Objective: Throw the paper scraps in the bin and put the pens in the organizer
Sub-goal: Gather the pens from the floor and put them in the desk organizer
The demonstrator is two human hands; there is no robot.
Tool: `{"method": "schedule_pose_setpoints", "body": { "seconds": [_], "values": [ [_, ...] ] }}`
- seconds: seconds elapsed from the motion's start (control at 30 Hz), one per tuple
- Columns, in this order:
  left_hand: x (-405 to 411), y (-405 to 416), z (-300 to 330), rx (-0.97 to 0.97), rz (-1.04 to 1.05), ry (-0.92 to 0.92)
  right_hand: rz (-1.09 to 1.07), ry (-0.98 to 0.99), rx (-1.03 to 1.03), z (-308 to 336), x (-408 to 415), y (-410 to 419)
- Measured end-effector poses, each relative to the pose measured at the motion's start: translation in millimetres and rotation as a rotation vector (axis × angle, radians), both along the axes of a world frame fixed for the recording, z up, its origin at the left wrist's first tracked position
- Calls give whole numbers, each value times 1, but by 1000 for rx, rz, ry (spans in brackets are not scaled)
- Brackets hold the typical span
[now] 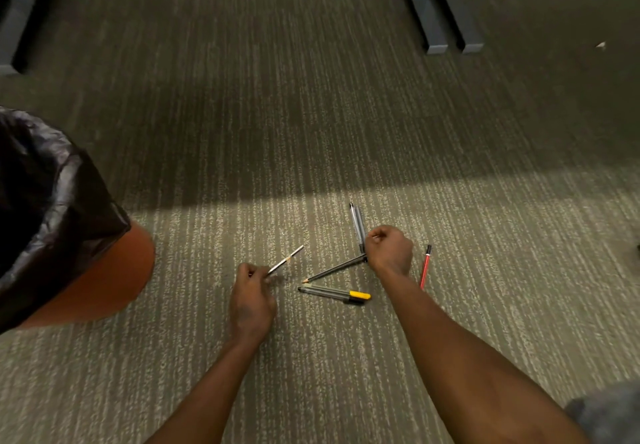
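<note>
Several pens lie on the carpet in front of me. My left hand (252, 296) pinches the near end of a thin white pencil (287, 259) that slants up to the right. My right hand (389, 249) is closed over the meeting ends of two grey pens (357, 222) and a dark pencil (334, 269). Just in front of the hands lie a yellow-capped pen (341, 293) and a black-capped pen (332, 297), side by side. A red pen (425, 266) lies to the right of my right wrist. The orange bin (104, 281) with a black liner (45, 201) stands at the left.
Grey furniture legs (441, 10) stand at the far right, more grey furniture (17, 14) at the far left. A small white paper scrap (601, 45) lies on the carpet far to the right. A grey cloth-like shape (609, 412) shows at the bottom right corner.
</note>
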State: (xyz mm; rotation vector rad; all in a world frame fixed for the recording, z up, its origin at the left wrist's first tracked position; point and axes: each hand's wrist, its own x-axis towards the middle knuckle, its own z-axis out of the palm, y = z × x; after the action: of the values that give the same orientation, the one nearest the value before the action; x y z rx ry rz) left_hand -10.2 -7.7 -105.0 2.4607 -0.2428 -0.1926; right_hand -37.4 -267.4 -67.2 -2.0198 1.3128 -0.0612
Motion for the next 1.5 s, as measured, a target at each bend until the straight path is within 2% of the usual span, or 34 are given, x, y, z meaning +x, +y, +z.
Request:
{"method": "schedule_pose_setpoints", "body": {
  "seconds": [0.17, 0.23, 0.37, 0.47, 0.53, 0.63, 0.77, 0.87, 1.0, 1.13, 1.2, 1.27, 1.37, 1.43, 1.5],
  "values": [
    [8, -15, 4, -147, 98, 77, 137, 21, -105, 0, -4, 15],
    [9, -20, 3, -215, 128, 175, 273, 20, -154, -3, -15, 25],
    [9, -28, -6, -282, 185, 332, 684, 115, -276, -17, -37, 31],
    [12, -36, -5, -405, 271, 472, 740, 120, -371, -20, -40, 27],
    [14, -41, -5, -538, 329, 576, 698, 84, -389, -17, -39, 26],
    [16, -46, -3, -734, 394, 733, 524, -4, -285, -10, -30, 28],
    [17, -57, 3, -915, 420, 852, 204, -200, 122, 6, -10, 51],
    [16, -67, 7, -1057, 398, 959, 207, -231, 220, 10, -4, 78],
    [14, -75, 9, -1204, 422, 1016, 288, -220, 141, 9, -7, 108],
    [18, -75, 10, -1146, 449, 1011, 386, -229, 175, 13, -18, 99],
    [21, -75, 12, -1104, 436, 990, 278, -262, 162, 12, -26, 79],
    [23, -76, 14, -1088, 440, 962, 38, -221, 72, 10, -36, 50],
    [24, -75, 15, -1086, 445, 958, -287, 25, -109, 2, -60, 7],
    [23, -75, 17, -1085, 437, 967, -333, 180, -122, -6, -79, -8],
    [21, -74, 18, -1068, 429, 971, -332, 244, -97, -15, -93, -10]
  ]
}}
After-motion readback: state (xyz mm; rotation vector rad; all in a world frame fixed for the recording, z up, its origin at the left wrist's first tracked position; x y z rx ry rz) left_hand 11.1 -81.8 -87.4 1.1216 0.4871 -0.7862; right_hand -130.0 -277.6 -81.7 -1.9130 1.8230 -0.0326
